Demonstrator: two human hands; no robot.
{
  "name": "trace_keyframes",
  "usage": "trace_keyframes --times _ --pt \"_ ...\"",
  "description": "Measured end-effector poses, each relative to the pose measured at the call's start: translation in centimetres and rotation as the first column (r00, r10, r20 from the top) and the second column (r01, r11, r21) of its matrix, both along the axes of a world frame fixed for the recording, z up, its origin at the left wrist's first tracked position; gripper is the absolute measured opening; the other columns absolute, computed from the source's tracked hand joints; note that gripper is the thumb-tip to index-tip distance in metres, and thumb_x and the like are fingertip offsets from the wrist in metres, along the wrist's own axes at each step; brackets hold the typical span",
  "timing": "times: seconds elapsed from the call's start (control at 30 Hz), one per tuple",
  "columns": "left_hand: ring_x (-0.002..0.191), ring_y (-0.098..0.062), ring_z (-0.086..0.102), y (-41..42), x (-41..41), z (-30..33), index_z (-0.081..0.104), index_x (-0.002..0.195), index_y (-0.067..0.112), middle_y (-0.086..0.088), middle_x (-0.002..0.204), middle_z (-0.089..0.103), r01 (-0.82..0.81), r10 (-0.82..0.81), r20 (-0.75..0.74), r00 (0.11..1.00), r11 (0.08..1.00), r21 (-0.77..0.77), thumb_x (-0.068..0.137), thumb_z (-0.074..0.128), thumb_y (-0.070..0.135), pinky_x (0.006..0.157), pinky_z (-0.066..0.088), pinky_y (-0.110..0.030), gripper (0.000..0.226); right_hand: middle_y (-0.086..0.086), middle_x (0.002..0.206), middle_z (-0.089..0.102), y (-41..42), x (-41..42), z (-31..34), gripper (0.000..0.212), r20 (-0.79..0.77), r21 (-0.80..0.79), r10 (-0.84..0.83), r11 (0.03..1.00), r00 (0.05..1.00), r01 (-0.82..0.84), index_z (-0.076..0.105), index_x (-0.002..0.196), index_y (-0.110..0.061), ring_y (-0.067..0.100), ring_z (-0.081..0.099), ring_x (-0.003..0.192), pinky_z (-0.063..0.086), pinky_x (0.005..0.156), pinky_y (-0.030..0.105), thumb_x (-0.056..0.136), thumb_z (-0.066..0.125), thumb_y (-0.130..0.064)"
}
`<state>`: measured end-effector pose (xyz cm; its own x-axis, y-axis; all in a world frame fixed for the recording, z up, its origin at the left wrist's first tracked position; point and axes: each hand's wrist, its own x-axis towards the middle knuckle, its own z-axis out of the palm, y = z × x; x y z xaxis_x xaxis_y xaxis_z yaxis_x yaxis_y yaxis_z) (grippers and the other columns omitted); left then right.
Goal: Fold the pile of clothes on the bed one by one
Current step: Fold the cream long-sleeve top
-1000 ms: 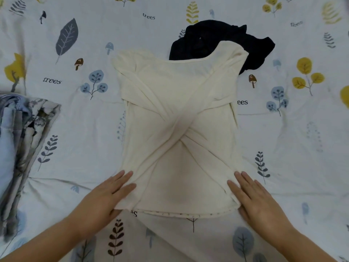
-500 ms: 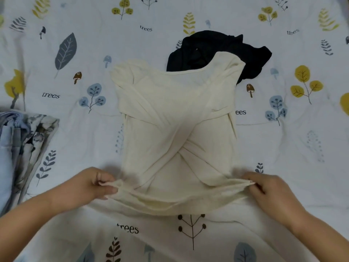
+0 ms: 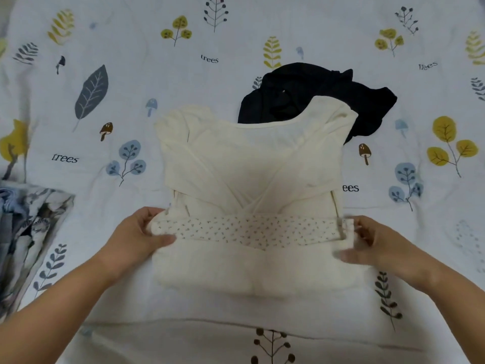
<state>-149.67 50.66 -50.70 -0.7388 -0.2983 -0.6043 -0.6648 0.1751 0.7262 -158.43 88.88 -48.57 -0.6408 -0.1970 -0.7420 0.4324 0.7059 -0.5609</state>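
A cream long-sleeved top [image 3: 252, 166] lies flat in the middle of the bed, its sleeves crossed over the body. Its bottom hem is lifted and turned up towards the neckline, showing a dotted inner band [image 3: 246, 229]. My left hand [image 3: 136, 237] pinches the hem's left corner. At the opposite corner my right hand [image 3: 375, 243] pinches the hem, slightly blurred. A crumpled black garment [image 3: 315, 93] lies behind the top, partly under its right shoulder.
The bed is covered by a white sheet [image 3: 105, 48] printed with leaves, mushrooms and the word "trees". A stack of folded grey-blue floral clothes [image 3: 26, 232] sits at the left edge. Bare sheet stretches to the right of the top.
Both hands went from lying flat on the bottom corners to pinching the hem, then lifted it and carried it up over the lower half of the top.
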Motion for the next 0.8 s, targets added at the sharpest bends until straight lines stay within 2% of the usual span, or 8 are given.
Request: trace_keyframes --times 0.17,0.27,0.3,0.37,0.43,0.53,0.7,0.8 --pt "0.050 0.003 0.058 0.1 -1.4 0.8 0.064 0.089 0.014 0.012 0.059 0.067 0.003 -0.010 -0.133 0.991 0.999 -0.052 0.080 0.061 -0.010 0.049 0.044 -0.006 0.026 0.026 0.081 0.063 0.6 -0.8 -0.6 0.012 -0.255 0.067 -0.056 0.995 0.965 0.075 0.065 0.089 -0.003 0.031 0.055 0.061 0.047 0.063 0.037 0.080 0.070 -0.007" --pt "0.058 -0.004 0.062 -1.0 -4.1 2.1 0.067 0.078 0.020 0.008 0.066 0.070 -0.049 0.039 -0.258 0.965 0.998 -0.032 0.081 0.058 -0.011 0.056 0.051 -0.012 0.032 0.029 0.088 0.062 0.5 -2.8 0.8 0.055 -0.357 -0.099 -0.223 0.975 0.907 0.201 0.063 0.090 0.000 0.045 0.059 0.073 0.047 0.062 0.029 0.065 0.079 -0.046" --pt "0.060 -0.006 0.062 -1.6 -5.3 2.4 0.068 0.075 0.023 0.009 0.067 0.070 -0.080 0.069 -0.298 0.952 0.997 -0.024 0.081 0.058 -0.009 0.058 0.052 -0.014 0.035 0.025 0.085 0.064 0.0 -3.8 1.6 0.048 -0.387 -0.166 -0.289 0.956 0.875 0.243 0.065 0.088 -0.003 0.039 0.062 0.071 0.048 0.059 0.024 0.067 0.077 -0.045" --pt "0.060 -0.005 0.062 -2.5 -8.4 2.9 0.067 0.076 0.024 0.010 0.066 0.069 -0.123 0.119 -0.354 0.928 0.992 0.011 0.083 0.057 -0.007 0.058 0.053 -0.014 0.034 0.002 0.073 0.072 -0.8 -6.3 2.6 0.008 -0.413 -0.277 -0.387 0.916 0.824 0.292 0.067 0.085 -0.017 0.017 0.068 0.064 0.051 0.055 0.015 0.083 0.067 -0.010" --pt "0.061 -0.004 0.064 -3.1 -11.9 3.2 0.062 0.084 0.022 0.011 0.066 0.069 -0.139 0.140 -0.382 0.914 0.990 0.029 0.086 0.055 -0.005 0.060 0.054 -0.015 0.028 -0.012 0.067 0.070 -1.8 -9.4 3.0 0.026 -0.429 -0.318 -0.417 0.900 0.802 0.298 0.065 0.086 -0.022 0.003 0.065 0.058 0.051 0.053 0.013 0.085 0.060 0.003" --pt "0.081 -0.014 0.066 -3.4 -16.1 1.9 0.061 0.093 0.021 0.006 0.082 0.071 -0.218 0.209 -0.355 0.911 0.976 0.014 0.088 0.058 0.002 0.075 0.055 -0.026 0.020 -0.008 0.067 0.064 -3.4 -13.5 1.4 0.019 -0.499 -0.295 -0.448 0.893 0.742 0.341 0.062 0.086 -0.022 0.002 0.060 0.056 0.049 0.056 0.022 0.080 0.067 -0.005" --pt "0.128 -0.033 0.039 -2.2 -18.4 -1.0 0.029 0.142 0.011 -0.017 0.142 0.034 -0.204 0.168 -0.116 0.979 0.817 -0.539 0.088 0.060 0.031 0.107 0.033 -0.041 0.066 0.008 0.132 0.047 -5.1 -15.2 -2.6 0.062 -0.530 0.026 -0.372 0.891 0.762 0.453 0.030 0.141 -0.014 0.025 0.049 0.115 0.039 0.093 0.035 0.088 0.059 -0.028" --pt "0.132 -0.037 0.030 0.3 -16.0 -1.1 0.023 0.143 0.004 -0.023 0.144 0.024 -0.183 0.194 -0.054 0.979 0.742 -0.645 0.090 0.054 0.039 0.107 0.025 -0.042 0.070 0.009 0.126 0.049 -5.6 -12.8 -3.1 0.060 -0.519 0.098 -0.352 0.880 0.779 0.464 0.028 0.139 -0.009 0.026 0.047 0.105 0.036 0.085 0.034 0.090 0.053 -0.033"
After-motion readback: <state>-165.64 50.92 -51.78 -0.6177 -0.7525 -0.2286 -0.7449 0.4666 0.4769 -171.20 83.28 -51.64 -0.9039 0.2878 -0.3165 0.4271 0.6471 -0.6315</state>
